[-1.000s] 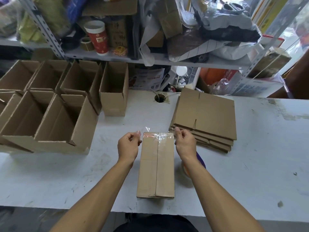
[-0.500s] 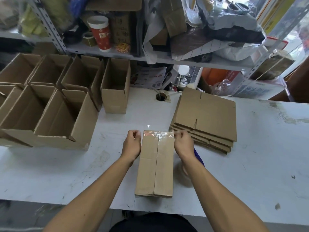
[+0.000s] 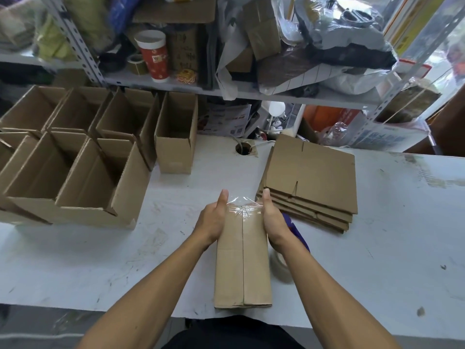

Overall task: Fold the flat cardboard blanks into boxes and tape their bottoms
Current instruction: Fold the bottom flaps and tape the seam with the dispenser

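Observation:
A folded brown cardboard box (image 3: 242, 263) stands bottom-up at the table's front, its two bottom flaps meeting in a centre seam. Clear tape (image 3: 243, 207) crosses its far end and wraps over the edge. My left hand (image 3: 212, 219) presses flat against the box's left side and my right hand (image 3: 273, 217) against its right side, thumbs pointing away from me along the tape's ends. A stack of flat cardboard blanks (image 3: 312, 182) lies just right of the box. A roll of clear tape (image 3: 281, 269) with a blue-handled dispenser (image 3: 293, 229) sits under my right forearm.
Several open assembled boxes (image 3: 75, 157) fill the table's left side. A cable hole (image 3: 243, 148) sits in the white table (image 3: 402, 235) behind the box. Cluttered metal shelves (image 3: 176, 84) with a red cup (image 3: 154, 56) rise behind the table.
My hands dropped from pinching the tape's ends above the box to pressing the tape down over its sides. The box stayed in place.

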